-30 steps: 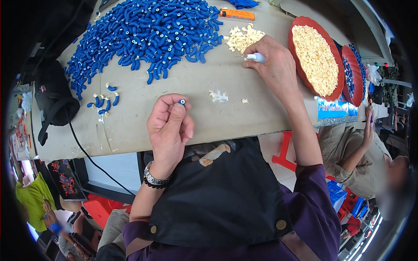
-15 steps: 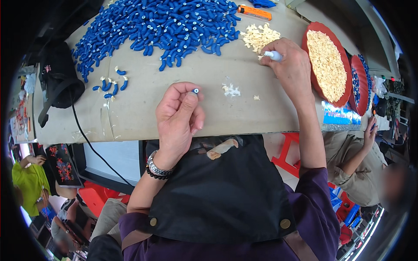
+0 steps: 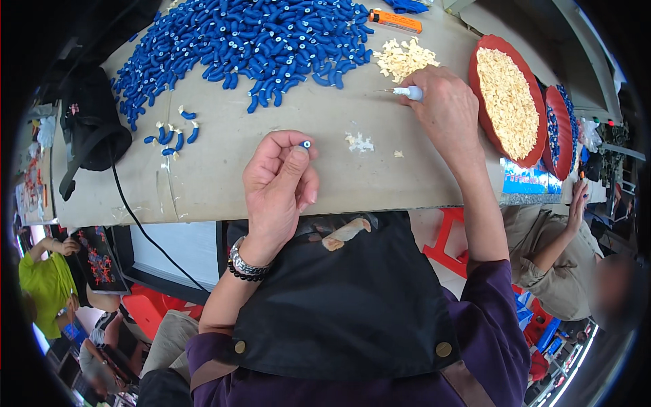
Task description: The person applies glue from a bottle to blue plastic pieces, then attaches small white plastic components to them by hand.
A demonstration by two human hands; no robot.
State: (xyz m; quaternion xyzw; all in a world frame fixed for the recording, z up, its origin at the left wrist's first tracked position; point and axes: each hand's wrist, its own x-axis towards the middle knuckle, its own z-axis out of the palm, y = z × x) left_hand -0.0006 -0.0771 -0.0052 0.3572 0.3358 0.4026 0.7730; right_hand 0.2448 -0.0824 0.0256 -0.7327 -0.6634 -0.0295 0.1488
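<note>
Between thumb and forefinger, my left hand (image 3: 277,183) pinches a small blue curved piece (image 3: 305,144), its round white-ringed end facing up. My right hand (image 3: 444,102) is closed on a white glue bottle (image 3: 411,93) whose thin needle tip points left. Just beyond that hand lies a small heap of cream-coloured pieces (image 3: 405,57). A large pile of similar blue curved pieces (image 3: 251,44) covers the far part of the table. To the left, several blue pieces with cream bits on their ends (image 3: 178,139) lie apart from the pile.
A red oval tray (image 3: 476,81) full of cream pieces stands at right, beside a second red tray (image 3: 558,122). White residue (image 3: 359,142) marks the table. An orange box (image 3: 395,21) lies at the back. A black lamp-like object (image 3: 95,122) with a cable stands left. Other people sit either side.
My right hand has turned and drawn slightly back from the cream heap, so the bottle's needle now shows, pointing left. My left hand stays nearly still with the blue piece.
</note>
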